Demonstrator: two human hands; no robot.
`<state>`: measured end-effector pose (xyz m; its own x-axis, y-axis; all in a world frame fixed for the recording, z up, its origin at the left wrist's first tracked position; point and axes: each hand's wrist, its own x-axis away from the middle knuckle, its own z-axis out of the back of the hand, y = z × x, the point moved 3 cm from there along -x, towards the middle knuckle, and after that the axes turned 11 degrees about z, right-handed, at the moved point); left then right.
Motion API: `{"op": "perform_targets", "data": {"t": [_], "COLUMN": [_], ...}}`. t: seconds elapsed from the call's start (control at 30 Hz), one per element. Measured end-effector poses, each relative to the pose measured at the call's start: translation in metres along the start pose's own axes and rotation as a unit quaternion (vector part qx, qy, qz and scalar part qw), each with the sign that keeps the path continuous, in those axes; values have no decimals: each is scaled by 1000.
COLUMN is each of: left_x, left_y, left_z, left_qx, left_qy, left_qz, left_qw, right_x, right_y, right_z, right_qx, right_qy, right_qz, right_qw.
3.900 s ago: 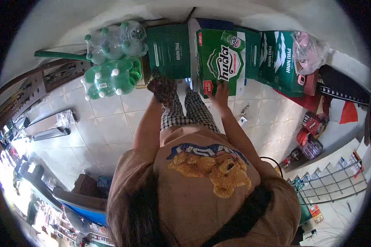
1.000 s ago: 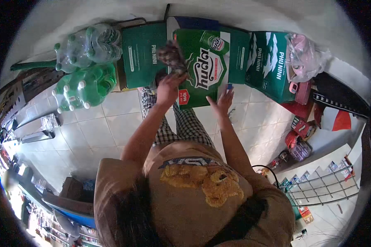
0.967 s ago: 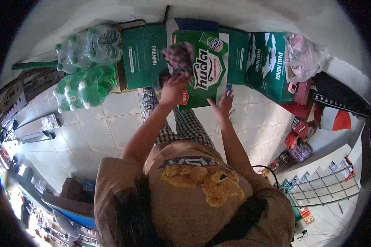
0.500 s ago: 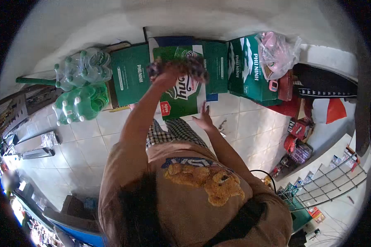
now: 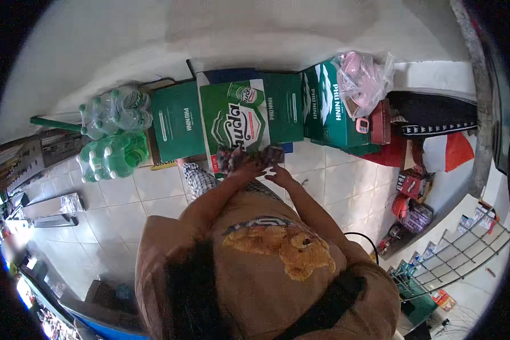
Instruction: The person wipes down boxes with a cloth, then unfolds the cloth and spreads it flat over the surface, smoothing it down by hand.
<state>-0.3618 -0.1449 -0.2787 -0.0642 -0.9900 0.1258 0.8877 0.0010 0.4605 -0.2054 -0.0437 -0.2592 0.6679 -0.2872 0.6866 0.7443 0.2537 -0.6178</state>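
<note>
My left hand is closed on a dark, mottled cloth, which bunches out on both sides of the fingers. The cloth lies at the near edge of a green-and-white Huda beer carton. My right hand is just right of my left one, fingers apart and curved towards the cloth's right end; whether they touch it I cannot tell. Green PHU NINH cartons flank the Huda carton on both sides.
Packs of clear bottles and green bottles stand at the left. A pink item in a plastic bag sits on a PHU NINH carton at the right. White floor tiles lie below, and a wire rack is at lower right.
My left hand has swept the cloth from the carton's far part down to its near edge, uncovering the printed top. My right hand has shifted slightly nearer to me, close to the cloth.
</note>
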Motion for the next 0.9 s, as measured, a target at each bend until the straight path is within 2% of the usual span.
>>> {"op": "perform_targets", "data": {"t": [0.07,0.1,0.17,0.2,0.23,0.27,0.3,0.37,0.4,0.47,0.53,0.57,0.6,0.63,0.7,0.8,0.83,0.9], "left_x": [-8,-15,-45,-65,-90,-109,-119,-114,-111,-93,-67,-43,-23,7,48,77,89,102], "left_y": [-8,-12,-35,-57,-93,-126,-144,-137,-135,-136,-139,-101,-78,-63,-29,-16,-17,-32], "left_z": [-30,-9,61,65,66,66,66,149,146,124,60,93,103,86,92,77,75,71], "left_qx": [20,18,-110,-114,-23,69,161,75,77,25,5,-74,-55,-133,-33,30,161,284], "left_qy": [-77,-76,-26,-24,6,36,64,-9,-6,64,58,-71,-140,-143,-147,-241,-190,-125], "left_qz": [-76,-76,-145,-144,-27,88,201,343,343,327,272,273,214,121,78,172,214,260], "left_qw": [994,994,983,983,999,993,964,936,936,943,961,956,965,973,985,955,944,915], "right_x": [-3,-3,2,7,11,8,7,8,9,9,15,16,17,20,23,18,14,-1], "right_y": [3,5,-17,-31,-41,-34,-34,-31,-28,-24,-30,-29,-23,-24,-22,-17,-14,-15], "right_z": [-1,-4,9,15,18,15,15,11,8,1,-3,-7,-13,-15,-22,-29,-32,-36], "right_qx": [18,35,38,32,25,14,16,32,35,6,5,1,-7,-8,23,130,129,182], "right_qy": [19,31,-3,-2,-2,9,12,25,26,74,69,63,49,48,3,-29,-31,-32], "right_qz": [16,28,4,30,54,88,88,68,68,101,95,84,65,74,34,49,59,72], "right_qw": [1000,999,999,999,998,996,996,997,997,992,993,994,997,996,999,990,989,980]}}
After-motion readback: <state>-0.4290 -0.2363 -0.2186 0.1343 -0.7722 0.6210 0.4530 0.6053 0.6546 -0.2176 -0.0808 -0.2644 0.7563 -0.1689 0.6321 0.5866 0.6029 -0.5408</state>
